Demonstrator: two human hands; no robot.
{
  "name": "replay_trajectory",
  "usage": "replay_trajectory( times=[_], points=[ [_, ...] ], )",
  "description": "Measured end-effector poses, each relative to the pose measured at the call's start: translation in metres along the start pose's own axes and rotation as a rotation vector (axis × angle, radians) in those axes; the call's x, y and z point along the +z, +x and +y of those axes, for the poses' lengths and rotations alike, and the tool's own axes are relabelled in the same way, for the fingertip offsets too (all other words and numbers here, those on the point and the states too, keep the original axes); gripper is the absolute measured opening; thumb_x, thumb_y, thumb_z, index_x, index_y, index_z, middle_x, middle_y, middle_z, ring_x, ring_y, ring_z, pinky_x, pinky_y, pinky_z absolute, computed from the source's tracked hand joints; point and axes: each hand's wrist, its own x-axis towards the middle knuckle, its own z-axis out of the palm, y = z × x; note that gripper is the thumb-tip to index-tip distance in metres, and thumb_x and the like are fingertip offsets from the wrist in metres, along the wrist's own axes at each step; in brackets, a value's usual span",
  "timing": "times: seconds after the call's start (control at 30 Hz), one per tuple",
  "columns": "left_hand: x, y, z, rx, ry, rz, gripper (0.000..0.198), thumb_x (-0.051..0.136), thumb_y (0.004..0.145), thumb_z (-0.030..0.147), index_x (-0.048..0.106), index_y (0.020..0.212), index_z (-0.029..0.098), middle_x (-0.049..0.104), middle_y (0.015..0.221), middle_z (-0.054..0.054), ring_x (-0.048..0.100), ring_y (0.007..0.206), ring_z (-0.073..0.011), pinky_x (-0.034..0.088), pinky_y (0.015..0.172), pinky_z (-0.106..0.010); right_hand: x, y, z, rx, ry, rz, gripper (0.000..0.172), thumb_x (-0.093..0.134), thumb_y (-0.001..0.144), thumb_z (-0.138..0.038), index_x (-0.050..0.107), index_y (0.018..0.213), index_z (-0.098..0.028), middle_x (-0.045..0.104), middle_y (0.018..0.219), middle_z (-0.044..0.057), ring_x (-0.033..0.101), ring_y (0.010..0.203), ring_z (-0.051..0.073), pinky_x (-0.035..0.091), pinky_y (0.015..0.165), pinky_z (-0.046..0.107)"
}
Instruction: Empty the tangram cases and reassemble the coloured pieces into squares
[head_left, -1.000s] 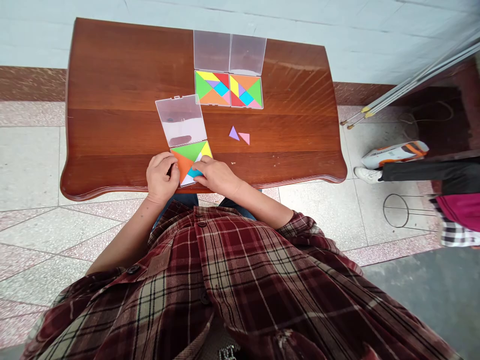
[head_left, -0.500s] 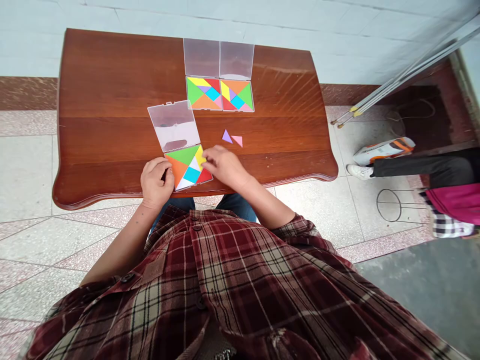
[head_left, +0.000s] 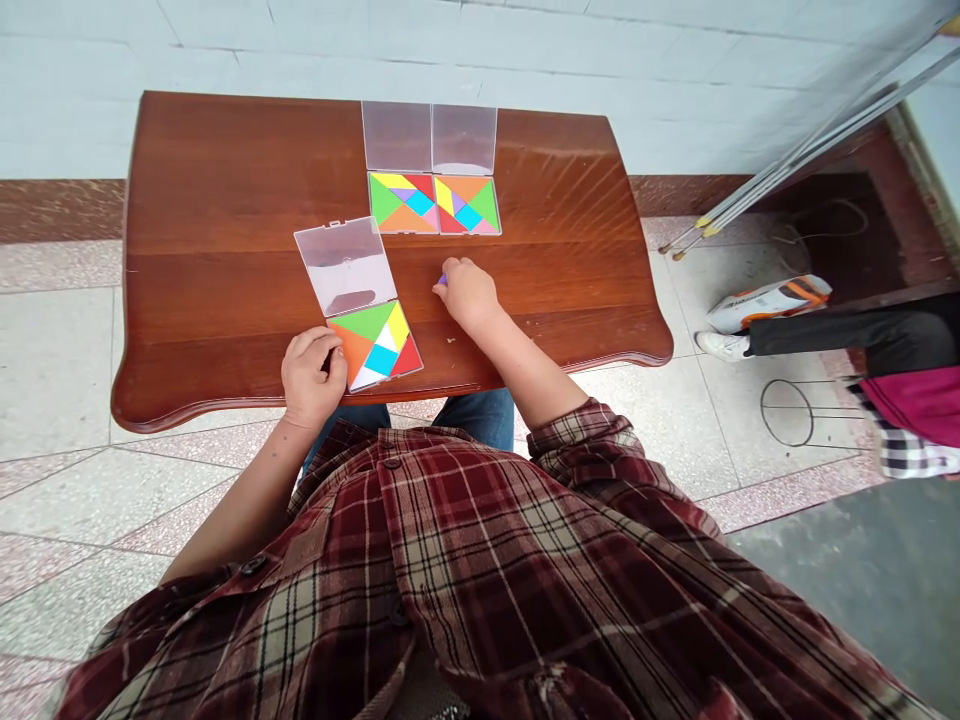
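Observation:
In front of me lies a tangram case (head_left: 379, 344) with its clear lid (head_left: 347, 266) folded back. Green, yellow, orange, blue and red pieces lie in it, and two white gaps show. At its left edge, my left hand (head_left: 315, 372) is closed, thumb and fingers holding the case's side. Farther right, my right hand (head_left: 471, 297) is closed at the table surface. A purple triangle (head_left: 442, 280) peeks out between its thumb and fingers. The pink triangle is hidden, probably by this hand.
Two filled tangram cases (head_left: 435, 203) stand side by side at the back of the wooden table (head_left: 225, 240), lids open toward the wall. On the right are crutches (head_left: 705, 225), a bag (head_left: 769, 303) and a seated person's leg (head_left: 817, 335).
My right hand has left the case's yellow piece and moved right and away from me to the loose triangles, closing on the purple one. My left hand has stayed at the case.

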Motion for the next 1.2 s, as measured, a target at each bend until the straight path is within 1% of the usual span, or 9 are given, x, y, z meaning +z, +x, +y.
replay_trajectory(
  times=[0.2,0.4,0.53,0.63,0.73,0.9,1.07,1.13,1.2],
  points=[
    [0.001,-0.001,0.001,-0.006,-0.009,0.007,0.017,0.049,0.084,0.024,0.065,0.084,0.021,0.071,0.101,-0.007,0.064,0.097,-0.0218,0.049,0.091,-0.039,0.006,0.005,0.0,-0.012,0.026,0.028,0.03,0.049,0.093,-0.025,0.056,0.118,-0.01,0.059,0.114,0.022,0.061,0.104,0.033,0.048,0.088,0.047],
    [0.0,-0.001,0.002,0.001,-0.005,0.007,0.018,0.049,0.084,0.025,0.066,0.085,0.02,0.071,0.101,-0.008,0.064,0.097,-0.0221,0.049,0.09,-0.039,0.002,0.008,-0.005,0.031,-0.012,-0.01,0.035,0.056,0.091,-0.024,0.055,0.122,-0.009,0.054,0.123,0.022,0.063,0.101,0.03,0.049,0.088,0.044],
    [0.0,-0.002,0.002,-0.006,-0.005,0.001,0.018,0.049,0.084,0.026,0.066,0.085,0.021,0.071,0.101,-0.007,0.064,0.096,-0.022,0.049,0.089,-0.039,0.004,0.014,-0.004,-0.006,0.029,-0.016,0.031,0.056,0.089,-0.021,0.058,0.117,-0.009,0.058,0.114,0.02,0.063,0.099,0.03,0.05,0.088,0.046],
    [0.0,-0.002,0.001,-0.01,-0.023,-0.005,0.018,0.049,0.084,0.026,0.066,0.086,0.021,0.07,0.102,-0.008,0.063,0.097,-0.0229,0.048,0.09,-0.04,0.007,0.016,-0.004,-0.013,0.017,-0.016,0.031,0.052,0.089,-0.019,0.058,0.117,-0.007,0.058,0.112,0.022,0.062,0.1,0.033,0.05,0.087,0.049],
    [0.0,-0.002,0.0,-0.01,-0.026,0.0,0.018,0.049,0.085,0.026,0.066,0.086,0.021,0.071,0.103,-0.009,0.063,0.097,-0.0231,0.048,0.091,-0.041,0.012,0.015,-0.006,-0.005,0.013,-0.004,0.034,0.05,0.09,-0.022,0.056,0.119,-0.007,0.057,0.113,0.024,0.062,0.102,0.035,0.049,0.087,0.05],
    [-0.001,-0.001,0.001,0.001,0.0,0.005,0.018,0.049,0.084,0.026,0.066,0.085,0.021,0.071,0.102,-0.007,0.064,0.097,-0.0219,0.05,0.09,-0.039,0.017,0.011,-0.011,-0.038,0.064,0.079,0.04,0.044,0.092,-0.031,0.052,0.123,-0.007,0.057,0.112,0.025,0.062,0.101,0.036,0.05,0.085,0.051],
    [-0.001,0.0,0.002,0.005,0.006,0.013,0.018,0.049,0.084,0.026,0.066,0.083,0.021,0.071,0.1,-0.007,0.064,0.095,-0.0215,0.049,0.089,-0.039,0.011,0.002,-0.017,0.009,0.014,0.057,0.033,0.04,0.092,-0.021,0.053,0.119,-0.006,0.057,0.115,0.026,0.062,0.1,0.034,0.049,0.085,0.048],
    [-0.001,0.0,0.002,0.011,0.002,0.019,0.018,0.048,0.084,0.025,0.066,0.083,0.021,0.071,0.099,-0.007,0.064,0.094,-0.0214,0.049,0.089,-0.039,0.007,-0.002,-0.014,-0.013,0.018,0.034,0.031,0.042,0.092,-0.02,0.055,0.117,-0.008,0.058,0.116,0.024,0.062,0.1,0.033,0.049,0.085,0.047],
    [-0.001,0.0,0.002,0.019,-0.005,0.024,0.018,0.048,0.084,0.026,0.065,0.083,0.021,0.071,0.098,-0.007,0.064,0.093,-0.0214,0.049,0.088,-0.038,0.003,-0.004,-0.005,-0.056,0.054,0.043,0.031,0.044,0.092,-0.022,0.055,0.119,-0.01,0.061,0.113,0.021,0.061,0.1,0.032,0.049,0.085,0.046]
  ],
)
